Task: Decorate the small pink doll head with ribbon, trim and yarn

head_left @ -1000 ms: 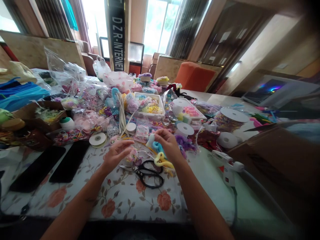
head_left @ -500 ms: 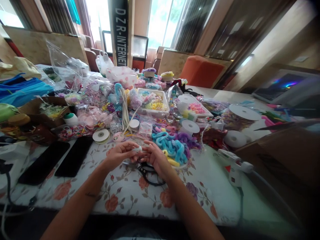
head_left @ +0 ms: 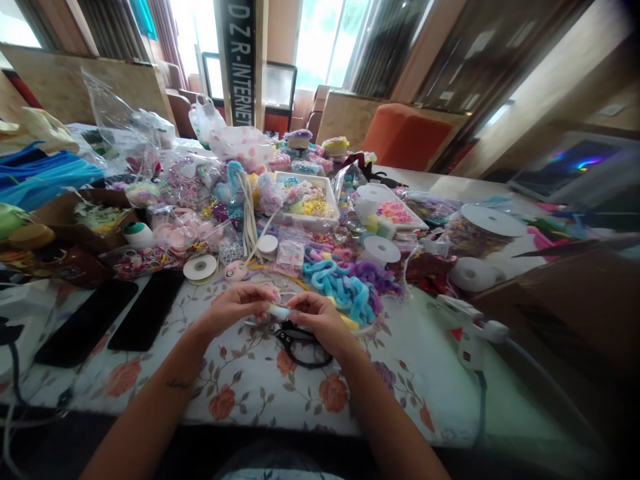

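My left hand point(head_left: 234, 306) and my right hand point(head_left: 317, 317) meet over the floral tablecloth point(head_left: 250, 387), fingers pinched together on a small pale fuzzy piece point(head_left: 279, 311) between them. Black scissors point(head_left: 300, 343) lie on the cloth just under and behind my right hand. A heap of blue, purple and yellow fuzzy chenille stems point(head_left: 350, 287) lies right behind my right hand. What the small piece is exactly, I cannot make out.
A white glue gun point(head_left: 467, 333) with its cord rests at the right. Two black phones point(head_left: 113, 317) lie at the left. Ribbon spools point(head_left: 201, 268), a white tray of beads point(head_left: 307, 200) and several bags of craft bits crowd the table's back half.
My right hand came down from the chenille stems toward my left hand. Both hands now pinch the small pale piece together, nearer to me and above the scissors.
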`<state>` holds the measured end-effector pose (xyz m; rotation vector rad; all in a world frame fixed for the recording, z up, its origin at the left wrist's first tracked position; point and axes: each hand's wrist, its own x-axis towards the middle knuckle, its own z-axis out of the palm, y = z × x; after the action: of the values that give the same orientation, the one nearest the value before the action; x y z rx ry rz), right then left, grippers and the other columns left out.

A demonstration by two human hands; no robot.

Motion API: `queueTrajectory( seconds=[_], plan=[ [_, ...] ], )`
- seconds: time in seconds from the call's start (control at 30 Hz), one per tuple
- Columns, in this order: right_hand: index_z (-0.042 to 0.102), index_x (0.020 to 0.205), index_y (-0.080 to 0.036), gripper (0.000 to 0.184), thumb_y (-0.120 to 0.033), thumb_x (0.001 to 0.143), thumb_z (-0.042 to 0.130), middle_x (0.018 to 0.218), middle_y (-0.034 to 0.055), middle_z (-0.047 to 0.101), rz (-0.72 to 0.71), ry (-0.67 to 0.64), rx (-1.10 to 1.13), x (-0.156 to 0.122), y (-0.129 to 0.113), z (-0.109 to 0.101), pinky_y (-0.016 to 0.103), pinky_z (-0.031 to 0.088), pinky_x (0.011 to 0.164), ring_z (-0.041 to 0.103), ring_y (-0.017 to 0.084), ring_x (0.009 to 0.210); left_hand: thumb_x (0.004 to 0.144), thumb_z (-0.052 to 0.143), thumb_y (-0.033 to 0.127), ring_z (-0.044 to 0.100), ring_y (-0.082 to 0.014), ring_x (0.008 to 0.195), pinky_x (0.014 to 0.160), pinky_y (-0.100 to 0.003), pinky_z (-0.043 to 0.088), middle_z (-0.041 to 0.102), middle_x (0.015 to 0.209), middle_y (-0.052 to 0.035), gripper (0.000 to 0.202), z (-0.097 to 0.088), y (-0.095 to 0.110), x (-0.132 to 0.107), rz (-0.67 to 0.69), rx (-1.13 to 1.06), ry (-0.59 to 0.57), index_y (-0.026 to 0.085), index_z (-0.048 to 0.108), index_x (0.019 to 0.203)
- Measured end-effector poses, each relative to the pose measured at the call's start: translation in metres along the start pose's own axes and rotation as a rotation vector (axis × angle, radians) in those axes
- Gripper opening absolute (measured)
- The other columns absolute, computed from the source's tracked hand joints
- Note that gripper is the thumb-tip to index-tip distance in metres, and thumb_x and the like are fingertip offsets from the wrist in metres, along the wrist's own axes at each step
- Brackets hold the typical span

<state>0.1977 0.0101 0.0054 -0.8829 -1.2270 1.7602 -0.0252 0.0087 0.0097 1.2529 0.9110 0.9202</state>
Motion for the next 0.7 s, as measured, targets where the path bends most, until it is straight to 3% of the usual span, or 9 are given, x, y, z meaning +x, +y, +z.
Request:
queueTrajectory(
  seconds=[0.2, 0.3, 0.4, 0.47, 0.6, 0.7],
  plan=[
    [0.069, 0.093, -0.019, 0.03, -0.032, 0.069, 0.082, 0.073, -0.0025, 0.06, 0.048, -0.147, -0.14, 0.0, -0.001, 0.01, 0.022, 0.04, 0.057, 0.053, 0.01, 0.063, 0.068, 0.08, 0.032, 0.06, -0.0114, 0.054, 0.052, -0.024, 0.051, 0.069, 0.071, -0.0023, 0.028, 0.007, -0.002, 0.002, -0.013, -0.083, 0.034, 0.015, 0.072, 0.09],
    [0.069, 0.083, -0.017, 0.026, -0.032, 0.068, 0.083, 0.061, -0.0048, 0.052, 0.045, -0.174, -0.259, 0.003, 0.0, 0.017, 0.02, 0.031, 0.048, 0.044, 0.008, 0.054, 0.067, 0.081, 0.031, 0.056, -0.0092, 0.052, 0.046, -0.02, 0.044, 0.066, 0.067, 0.0001, 0.028, 0.011, -0.004, 0.001, -0.007, -0.066, 0.057, 0.016, 0.071, 0.089],
    [0.068, 0.07, -0.016, 0.022, -0.031, 0.065, 0.084, 0.053, -0.0062, 0.048, 0.046, -0.15, -0.255, 0.006, 0.0, 0.02, 0.02, 0.026, 0.044, 0.038, 0.007, 0.048, 0.067, 0.081, 0.033, 0.057, -0.0104, 0.058, 0.048, -0.02, 0.043, 0.067, 0.074, -0.0019, 0.031, 0.011, -0.007, 0.002, 0.036, -0.044, 0.103, 0.016, 0.072, 0.091],
    [0.067, 0.067, -0.016, 0.023, -0.031, 0.065, 0.084, 0.053, -0.0054, 0.052, 0.056, -0.11, -0.174, 0.006, 0.0, 0.02, 0.02, 0.032, 0.045, 0.044, 0.007, 0.047, 0.072, 0.078, 0.036, 0.061, -0.0133, 0.067, 0.057, -0.024, 0.049, 0.07, 0.087, -0.0052, 0.034, 0.01, -0.009, 0.003, 0.079, -0.067, 0.122, 0.017, 0.071, 0.098],
    [0.065, 0.082, -0.018, 0.025, -0.037, 0.072, 0.079, 0.07, -0.0022, 0.066, 0.017, 0.027, -0.005, 0.006, 0.003, 0.019, 0.023, 0.05, 0.057, 0.061, 0.011, 0.058, 0.086, 0.062, 0.047, 0.066, -0.0212, 0.089, 0.075, -0.032, 0.052, 0.071, 0.102, -0.0113, 0.037, 0.008, -0.012, 0.003, 0.113, -0.147, 0.105, 0.017, 0.068, 0.107],
    [0.06, 0.084, -0.019, 0.028, -0.037, 0.074, 0.079, 0.076, -0.0005, 0.07, -0.031, 0.112, 0.128, 0.006, 0.006, 0.02, 0.026, 0.055, 0.064, 0.068, 0.015, 0.067, 0.084, 0.065, 0.045, 0.065, -0.0223, 0.094, 0.079, -0.032, 0.052, 0.07, 0.104, -0.0102, 0.036, 0.009, -0.012, 0.003, 0.097, -0.114, 0.048, 0.017, 0.068, 0.107]
  ],
)
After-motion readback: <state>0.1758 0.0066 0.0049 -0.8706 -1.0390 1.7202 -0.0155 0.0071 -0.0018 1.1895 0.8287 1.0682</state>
